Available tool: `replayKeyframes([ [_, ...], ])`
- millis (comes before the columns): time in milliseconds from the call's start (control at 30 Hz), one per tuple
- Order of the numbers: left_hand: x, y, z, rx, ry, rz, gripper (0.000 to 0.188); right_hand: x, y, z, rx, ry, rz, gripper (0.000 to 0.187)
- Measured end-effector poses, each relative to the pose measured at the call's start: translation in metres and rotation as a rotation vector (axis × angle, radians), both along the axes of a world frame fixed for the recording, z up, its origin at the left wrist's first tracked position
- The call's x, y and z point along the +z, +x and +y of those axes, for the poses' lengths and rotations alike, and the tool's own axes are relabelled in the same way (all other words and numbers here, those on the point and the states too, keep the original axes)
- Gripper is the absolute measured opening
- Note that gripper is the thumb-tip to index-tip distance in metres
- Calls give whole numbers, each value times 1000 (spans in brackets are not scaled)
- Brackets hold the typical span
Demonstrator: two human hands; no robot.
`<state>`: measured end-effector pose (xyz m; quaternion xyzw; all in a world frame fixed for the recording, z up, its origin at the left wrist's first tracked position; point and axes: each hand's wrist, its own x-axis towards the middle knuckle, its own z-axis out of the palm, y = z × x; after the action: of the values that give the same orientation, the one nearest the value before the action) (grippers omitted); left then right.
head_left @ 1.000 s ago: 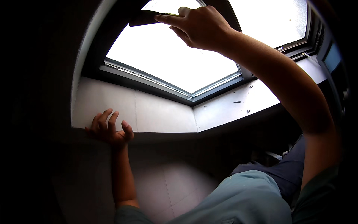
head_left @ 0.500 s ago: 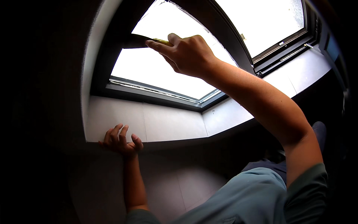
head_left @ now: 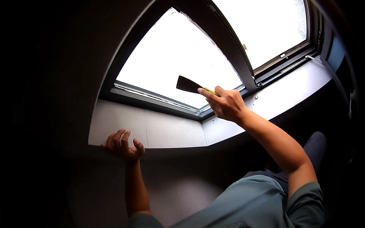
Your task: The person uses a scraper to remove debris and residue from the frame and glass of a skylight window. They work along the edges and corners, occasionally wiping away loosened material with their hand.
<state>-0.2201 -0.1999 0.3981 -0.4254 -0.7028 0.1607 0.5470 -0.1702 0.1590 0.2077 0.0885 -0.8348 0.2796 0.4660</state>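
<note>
My right hand grips a putty knife by its yellow handle, index finger stretched along it toward the blade. The wide dark blade points left, in front of the bright window pane; whether it touches the glass I cannot tell. Below, my left hand rests at the front edge of the pale tiled sill, fingers apart and curled loosely over the edge, holding nothing. A dark frame surrounds the pane, with a light, ragged strip along its lower inside edge.
A dark upright divides this pane from a second window at the upper right. Its lower rail carries a metal stay. Small dark crumbs lie on the sill right of the corner. A wall borders the window's left side.
My right hand has moved right and down with the putty knife, bringing the blade away from the left frame to the pane's lower middle. My left hand stays on the sill edge.
</note>
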Motion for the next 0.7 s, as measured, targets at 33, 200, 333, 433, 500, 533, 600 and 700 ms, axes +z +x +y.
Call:
replayKeyframes([
  [33,-3,-2,6,16,-3,21,31,12,4,6,22,-3,-11,38],
  [200,-2,-3,14,24,22,49,27,110,-17,69,-198,290,-18,41],
  [333,-3,-4,8,-1,43,36,25,164,-31,77,-357,583,-26,38],
  [433,1,-4,9,-1,40,41,25,226,3,68,-274,640,-276,45],
  [500,-1,-5,12,-4,41,45,24,241,8,64,-226,674,-383,41],
  [533,-2,-6,13,-7,42,47,25,241,-4,66,-215,693,-356,33],
  [600,-1,-5,9,-8,33,37,25,245,-14,56,-138,744,-358,22],
  [700,-2,-7,5,-18,39,20,26,244,-38,37,-53,690,-327,27],
])
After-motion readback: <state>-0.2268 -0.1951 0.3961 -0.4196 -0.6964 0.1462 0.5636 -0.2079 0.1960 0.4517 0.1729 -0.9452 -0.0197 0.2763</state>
